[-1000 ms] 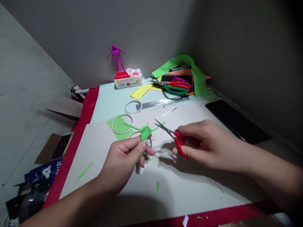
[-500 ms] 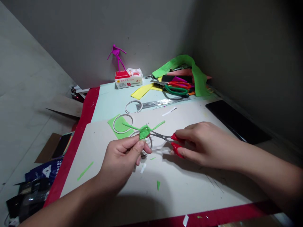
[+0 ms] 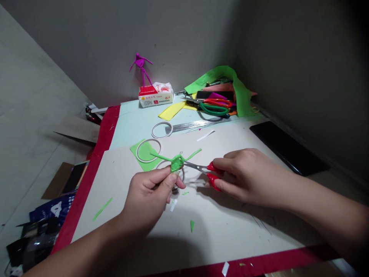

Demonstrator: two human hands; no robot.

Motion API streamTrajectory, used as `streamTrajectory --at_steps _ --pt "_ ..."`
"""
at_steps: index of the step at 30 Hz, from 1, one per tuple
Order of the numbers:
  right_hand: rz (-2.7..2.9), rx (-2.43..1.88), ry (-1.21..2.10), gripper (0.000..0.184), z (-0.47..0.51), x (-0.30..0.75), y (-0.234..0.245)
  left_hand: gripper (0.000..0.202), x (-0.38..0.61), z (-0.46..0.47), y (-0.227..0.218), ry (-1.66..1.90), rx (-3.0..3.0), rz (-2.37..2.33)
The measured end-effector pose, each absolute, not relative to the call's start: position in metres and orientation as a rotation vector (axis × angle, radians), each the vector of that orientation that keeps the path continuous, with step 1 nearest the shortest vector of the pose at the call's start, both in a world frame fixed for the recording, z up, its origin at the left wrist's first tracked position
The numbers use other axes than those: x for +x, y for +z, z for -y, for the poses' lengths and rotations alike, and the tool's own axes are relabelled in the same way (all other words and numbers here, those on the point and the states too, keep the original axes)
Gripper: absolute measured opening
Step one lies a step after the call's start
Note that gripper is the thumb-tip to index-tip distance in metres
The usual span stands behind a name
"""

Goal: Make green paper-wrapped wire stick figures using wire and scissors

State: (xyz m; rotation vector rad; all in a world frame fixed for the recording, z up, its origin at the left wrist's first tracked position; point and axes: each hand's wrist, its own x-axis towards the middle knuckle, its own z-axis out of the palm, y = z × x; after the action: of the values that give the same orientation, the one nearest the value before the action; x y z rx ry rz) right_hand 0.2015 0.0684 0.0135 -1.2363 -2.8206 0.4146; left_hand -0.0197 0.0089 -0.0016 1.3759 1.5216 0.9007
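Note:
My left hand (image 3: 157, 188) pinches a small green paper-wrapped figure (image 3: 177, 164) between thumb and fingers. Two thin green arms stick out sideways from its crumpled body, and a small wire loop (image 3: 181, 153) shows at the top. In my right hand (image 3: 245, 175) is a pair of red-handled scissors (image 3: 198, 167), its blades slightly apart. The blade tips meet the figure's right side, near the base of its right arm; whether paper lies between them I cannot tell. Below the figure, partly hidden by my left hand, a ring-shaped tape roll (image 3: 183, 177) lies on the board.
Farther back are more tape rings (image 3: 148, 141), a green paper square (image 3: 145, 166), thin wires (image 3: 196, 125) and a black phone-like slab (image 3: 288, 148). A purple figure (image 3: 140, 63) stands on a small box (image 3: 155, 99). Scissors with green handles (image 3: 215, 110) lie among paper strips.
Both hands keep nearly the same place. The green figure sits slightly lower and tilts a little, with the scissor tips still against it. The whole view has shifted slightly.

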Motion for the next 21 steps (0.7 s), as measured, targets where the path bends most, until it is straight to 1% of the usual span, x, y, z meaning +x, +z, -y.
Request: streamTrajectory --at_steps 10,17,21 --pt "2.789 -1.232 0.248 0.026 -0.069 0.203 0.006 0.025 -0.020 -0.007 -0.003 0.915 1.390 -1.528" --pt "2.800 -1.192 0.421 0.021 -0.067 0.203 0.014 0.027 -0.019 -0.005 0.000 0.885 1.440 -1.540" --pt "2.797 -1.205 0.448 0.020 -0.065 0.202 0.016 0.027 -0.018 -0.006 0.000 0.877 1.489 -1.546"
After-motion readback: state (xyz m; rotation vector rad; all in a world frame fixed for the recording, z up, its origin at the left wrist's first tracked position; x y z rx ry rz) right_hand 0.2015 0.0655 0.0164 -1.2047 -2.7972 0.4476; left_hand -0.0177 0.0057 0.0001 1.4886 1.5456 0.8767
